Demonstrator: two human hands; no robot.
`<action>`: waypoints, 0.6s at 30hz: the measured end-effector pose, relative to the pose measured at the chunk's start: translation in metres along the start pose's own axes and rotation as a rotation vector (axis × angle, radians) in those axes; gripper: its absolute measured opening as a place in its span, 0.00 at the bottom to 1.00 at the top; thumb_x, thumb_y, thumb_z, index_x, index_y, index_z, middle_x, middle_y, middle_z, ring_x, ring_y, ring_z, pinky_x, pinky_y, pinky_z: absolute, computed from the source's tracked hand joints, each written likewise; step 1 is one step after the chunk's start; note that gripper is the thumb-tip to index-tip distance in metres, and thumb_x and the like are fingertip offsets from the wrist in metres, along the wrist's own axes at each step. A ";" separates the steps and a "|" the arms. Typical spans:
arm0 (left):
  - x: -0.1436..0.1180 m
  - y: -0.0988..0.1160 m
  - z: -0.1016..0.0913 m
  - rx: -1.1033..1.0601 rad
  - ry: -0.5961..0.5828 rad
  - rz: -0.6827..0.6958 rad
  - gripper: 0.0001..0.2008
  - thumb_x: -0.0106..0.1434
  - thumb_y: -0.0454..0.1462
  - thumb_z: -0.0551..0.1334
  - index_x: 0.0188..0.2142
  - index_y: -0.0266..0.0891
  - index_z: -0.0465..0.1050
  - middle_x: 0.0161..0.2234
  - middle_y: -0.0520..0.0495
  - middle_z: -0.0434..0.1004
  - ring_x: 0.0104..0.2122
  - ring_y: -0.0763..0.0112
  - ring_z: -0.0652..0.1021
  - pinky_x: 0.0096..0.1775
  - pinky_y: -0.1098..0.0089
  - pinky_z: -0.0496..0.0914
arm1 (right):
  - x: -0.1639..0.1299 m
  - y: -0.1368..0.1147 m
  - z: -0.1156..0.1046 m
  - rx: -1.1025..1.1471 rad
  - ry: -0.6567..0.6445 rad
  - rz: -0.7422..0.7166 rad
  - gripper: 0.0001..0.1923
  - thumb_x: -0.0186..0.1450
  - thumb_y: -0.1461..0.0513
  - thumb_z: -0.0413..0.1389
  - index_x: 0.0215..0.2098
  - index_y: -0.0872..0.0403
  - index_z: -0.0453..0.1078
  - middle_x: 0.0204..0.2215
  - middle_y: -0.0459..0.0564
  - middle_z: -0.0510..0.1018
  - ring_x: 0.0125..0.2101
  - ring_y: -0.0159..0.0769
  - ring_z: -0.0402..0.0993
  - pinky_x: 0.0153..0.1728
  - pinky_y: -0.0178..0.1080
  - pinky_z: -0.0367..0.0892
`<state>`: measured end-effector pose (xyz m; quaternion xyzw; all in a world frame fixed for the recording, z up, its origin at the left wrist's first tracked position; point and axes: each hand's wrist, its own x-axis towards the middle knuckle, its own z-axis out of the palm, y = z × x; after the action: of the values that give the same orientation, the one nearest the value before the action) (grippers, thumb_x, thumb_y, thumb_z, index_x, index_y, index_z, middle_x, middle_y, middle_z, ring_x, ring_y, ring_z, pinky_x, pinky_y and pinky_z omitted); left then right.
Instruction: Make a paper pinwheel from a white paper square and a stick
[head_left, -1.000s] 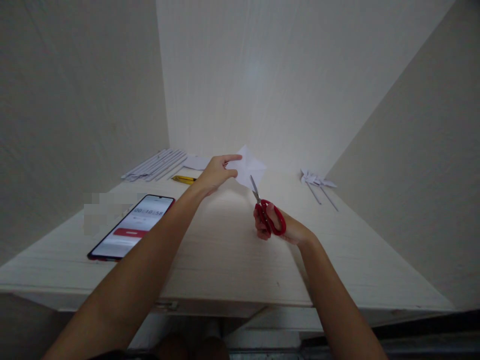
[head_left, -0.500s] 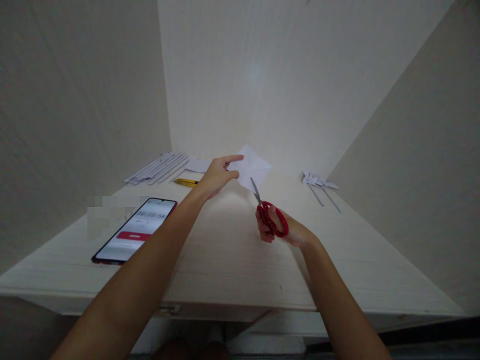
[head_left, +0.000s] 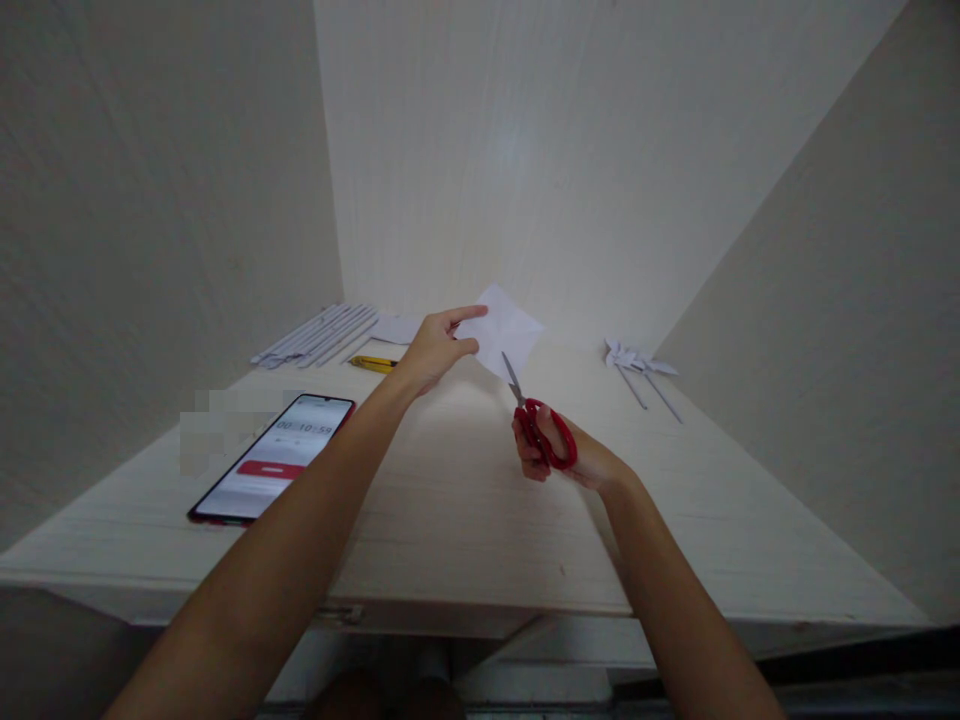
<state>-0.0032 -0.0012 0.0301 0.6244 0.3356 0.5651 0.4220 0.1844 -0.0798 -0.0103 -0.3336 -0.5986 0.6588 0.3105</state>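
Observation:
Between thumb and fingers, my left hand (head_left: pixel 439 350) pinches the left corner of a square white sheet of paper (head_left: pixel 506 325), held up above the table. Faint creases cross the sheet. My right hand (head_left: pixel 551 445) grips a pair of red-handled scissors (head_left: pixel 559 440), with thumb and fingers in the loops. The scissors' blades are parted and point up at the paper's lower corner. One blade lies in front of the sheet; the other appears to be behind or at its edge.
Several rolled paper sticks (head_left: pixel 319 337) lie at the back left, beside more white paper (head_left: pixel 395 328) and a yellow utility knife (head_left: pixel 373 364). A phone showing a timer (head_left: pixel 259 490) rests at the left. Paper pinwheels on sticks (head_left: pixel 637 360) lie at the right. Walls enclose the white table (head_left: pixel 465 540).
Hands, paper and scissors stay almost in place, with only a slight shift of the view. The phone's timer has advanced.

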 end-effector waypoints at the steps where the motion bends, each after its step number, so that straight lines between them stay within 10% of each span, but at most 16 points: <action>1: -0.001 0.001 0.000 0.007 0.005 -0.007 0.28 0.46 0.22 0.58 0.49 0.32 0.67 0.45 0.42 0.73 0.38 0.70 0.74 0.36 0.73 0.69 | 0.000 0.000 0.000 0.002 0.001 -0.002 0.24 0.58 0.42 0.46 0.28 0.55 0.55 0.16 0.38 0.57 0.13 0.22 0.51 0.16 0.32 0.50; 18: 0.001 -0.005 0.000 -0.016 -0.002 0.003 0.28 0.45 0.23 0.58 0.49 0.31 0.67 0.46 0.39 0.72 0.40 0.69 0.74 0.41 0.70 0.68 | 0.002 0.004 -0.005 0.017 0.013 0.009 0.22 0.60 0.44 0.46 0.27 0.54 0.56 0.15 0.38 0.56 0.13 0.22 0.50 0.14 0.31 0.49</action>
<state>-0.0027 0.0017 0.0263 0.6222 0.3297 0.5676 0.4266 0.1874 -0.0750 -0.0149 -0.3379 -0.5895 0.6631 0.3140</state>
